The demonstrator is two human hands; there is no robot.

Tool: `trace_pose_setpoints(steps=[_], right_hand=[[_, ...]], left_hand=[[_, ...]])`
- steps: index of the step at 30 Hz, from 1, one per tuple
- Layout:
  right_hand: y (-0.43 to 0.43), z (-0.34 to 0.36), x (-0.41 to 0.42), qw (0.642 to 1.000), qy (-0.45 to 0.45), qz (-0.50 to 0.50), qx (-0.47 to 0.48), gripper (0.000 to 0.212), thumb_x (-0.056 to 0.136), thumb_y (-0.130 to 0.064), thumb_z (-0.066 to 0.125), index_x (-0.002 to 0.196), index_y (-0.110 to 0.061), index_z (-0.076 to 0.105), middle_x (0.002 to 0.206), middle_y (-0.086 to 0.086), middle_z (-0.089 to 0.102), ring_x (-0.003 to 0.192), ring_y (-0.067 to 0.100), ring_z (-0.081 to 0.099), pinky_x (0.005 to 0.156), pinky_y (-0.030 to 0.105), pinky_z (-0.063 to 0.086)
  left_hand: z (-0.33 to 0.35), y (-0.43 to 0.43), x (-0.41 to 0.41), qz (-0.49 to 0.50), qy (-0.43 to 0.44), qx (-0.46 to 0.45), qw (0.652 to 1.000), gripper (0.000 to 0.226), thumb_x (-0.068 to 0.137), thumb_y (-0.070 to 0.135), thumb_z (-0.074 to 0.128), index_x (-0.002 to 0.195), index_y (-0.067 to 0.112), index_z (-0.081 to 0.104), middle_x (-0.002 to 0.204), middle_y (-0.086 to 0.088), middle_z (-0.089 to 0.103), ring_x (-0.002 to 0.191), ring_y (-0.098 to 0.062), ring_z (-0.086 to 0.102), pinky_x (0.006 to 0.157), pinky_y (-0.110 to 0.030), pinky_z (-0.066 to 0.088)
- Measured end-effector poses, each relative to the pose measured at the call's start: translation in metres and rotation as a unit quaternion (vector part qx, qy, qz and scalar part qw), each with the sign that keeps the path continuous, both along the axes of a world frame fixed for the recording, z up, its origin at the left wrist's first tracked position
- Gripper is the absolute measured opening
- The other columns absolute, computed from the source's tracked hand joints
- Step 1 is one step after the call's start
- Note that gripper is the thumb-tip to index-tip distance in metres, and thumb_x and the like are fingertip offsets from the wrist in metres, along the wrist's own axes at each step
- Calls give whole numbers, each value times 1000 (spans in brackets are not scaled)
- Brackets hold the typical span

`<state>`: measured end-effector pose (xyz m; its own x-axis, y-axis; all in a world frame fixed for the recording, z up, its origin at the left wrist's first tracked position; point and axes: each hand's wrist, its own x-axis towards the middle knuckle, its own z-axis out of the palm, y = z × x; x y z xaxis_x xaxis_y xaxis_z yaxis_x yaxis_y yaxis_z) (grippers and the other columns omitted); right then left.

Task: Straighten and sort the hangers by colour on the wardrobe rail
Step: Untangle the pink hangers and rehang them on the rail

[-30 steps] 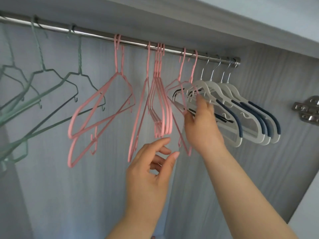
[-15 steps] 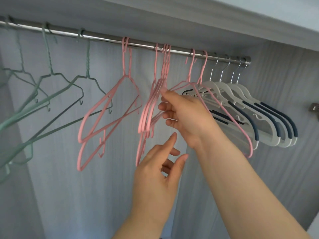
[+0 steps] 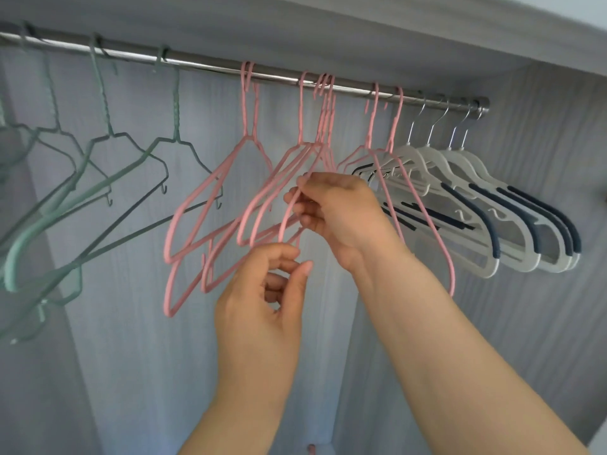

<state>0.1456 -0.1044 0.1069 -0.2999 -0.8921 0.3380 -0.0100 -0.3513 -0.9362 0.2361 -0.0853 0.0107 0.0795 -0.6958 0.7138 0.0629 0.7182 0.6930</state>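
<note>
**Bunched pink wire hangers (image 3: pixel 323 126) on steel rail (image 3: pixel 210 65).**
Right hand (image 3: pixel 338 211) pinches one, left hand's (image 3: pixel 262 300) hold unclear; slide hooks apart evenly.

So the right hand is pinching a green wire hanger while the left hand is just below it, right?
Not quite. The head view shows the right hand pinching a pink hanger, not a green one; the green hangers hang further left, untouched. The left hand is just below it.

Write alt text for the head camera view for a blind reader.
A person's right hand pinches pink hangers mid-rail; the left hand hovers just below. Green hangers hang left, white navy-gripped hangers right, on a wardrobe rail.
</note>
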Motion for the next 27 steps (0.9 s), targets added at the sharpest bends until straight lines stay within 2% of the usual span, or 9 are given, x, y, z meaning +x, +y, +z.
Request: trace_pose_setpoints(steps=[3,6,8,12,16,18,21,24,27], right_hand=[[2,3,-1,997,-72,33,-13,22,92,3,42,74,-6,50,65,6,55,46,7,58,48,14,50],[1,7,-2,991,-118,48,-37,21,92,7,38,76,-2,48,66,9,52,39,5,59,49,15,54],[0,10,-3,990,-126,38,-51,23,93,8,37,76,-2,48,67,10,52,39,5,59,49,16,54],[-2,18,-5,987,-143,18,-72,27,93,9,34,71,-1,48,65,10,50,38,6,58,48,16,55],[-6,23,-9,985,-155,1,-75,28,93,6,35,70,0,49,64,11,52,36,6,59,45,16,53],[-7,25,-10,984,-159,-1,-78,26,93,6,36,71,1,49,64,12,52,36,6,59,45,16,53],[-8,32,-11,981,-174,3,-84,26,93,7,37,70,1,49,63,12,51,33,7,58,43,16,53],[-14,47,-21,972,-218,-2,-84,25,93,7,39,70,2,48,57,13,54,31,8,57,42,17,53],[-17,51,-29,960,-272,9,-64,24,93,8,38,72,4,47,35,10,57,28,10,56,39,16,50]], left_hand=[[5,3,2,-6,32,2,999,25,78,31,65,79,40,42,74,9,58,53,-16,56,50,-18,44],[11,-1,2,4,0,-22,1000,22,80,28,58,88,47,51,80,11,59,53,-14,59,50,-16,45],[16,-4,1,10,-30,-35,999,21,82,30,55,97,42,61,84,14,61,56,-10,61,53,-15,47],[22,-8,0,19,-65,-27,997,23,87,30,54,107,36,64,83,24,64,58,-1,62,57,-12,50],[18,-4,-4,1,-109,-12,994,38,87,28,53,118,48,49,83,24,67,63,0,64,66,-26,55],[15,0,-6,-5,-142,-11,990,47,87,30,51,116,63,33,87,24,66,65,-4,65,68,-30,53],[10,5,-7,-10,-189,-11,982,54,87,35,48,113,70,17,92,27,63,67,-4,64,69,-32,53],[7,7,-6,-10,-222,-13,975,56,87,36,48,115,70,14,85,20,67,70,-3,63,69,-31,53],[-1,5,-5,-20,-212,-14,977,53,87,37,52,127,58,25,84,18,65,70,-6,61,66,-31,52]])
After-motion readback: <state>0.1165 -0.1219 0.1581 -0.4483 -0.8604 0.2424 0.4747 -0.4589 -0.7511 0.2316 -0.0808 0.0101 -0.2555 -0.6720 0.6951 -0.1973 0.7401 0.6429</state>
